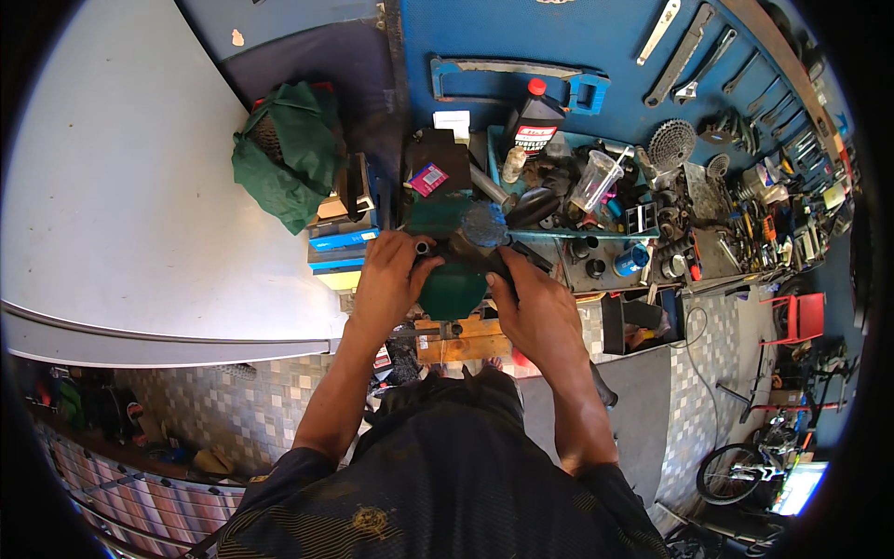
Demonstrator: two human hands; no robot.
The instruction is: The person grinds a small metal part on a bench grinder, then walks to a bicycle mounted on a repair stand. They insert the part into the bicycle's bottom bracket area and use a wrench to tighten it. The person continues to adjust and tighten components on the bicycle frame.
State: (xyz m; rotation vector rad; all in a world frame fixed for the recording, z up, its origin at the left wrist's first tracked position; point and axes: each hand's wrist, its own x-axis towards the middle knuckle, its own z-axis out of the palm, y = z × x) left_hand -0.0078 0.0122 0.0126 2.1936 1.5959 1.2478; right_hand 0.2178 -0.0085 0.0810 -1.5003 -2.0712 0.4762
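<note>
A green bench vise [452, 291] stands at the workbench's front edge, between my two hands. My left hand [389, 270] is at its left side, thumb and fingers closed on a short metal tube [422, 249] whose round open end faces up. On the right side, my right hand [538, 303] is curled around a dark piece [501, 268], mostly hidden by the fingers, so its kind cannot be told. Just behind the vise is a worn bluish round metal face [484, 224]. A hammer [492, 189] with a metal head lies beyond it.
Behind, a teal tray [577, 235] holds a black bottle with a red cap [535, 116], a clear plastic cup [596, 181] and greasy parts. A blue hacksaw [520, 82] and wrenches hang on the wall. Boxes [343, 238] are stacked left, beside a large white panel [158, 186].
</note>
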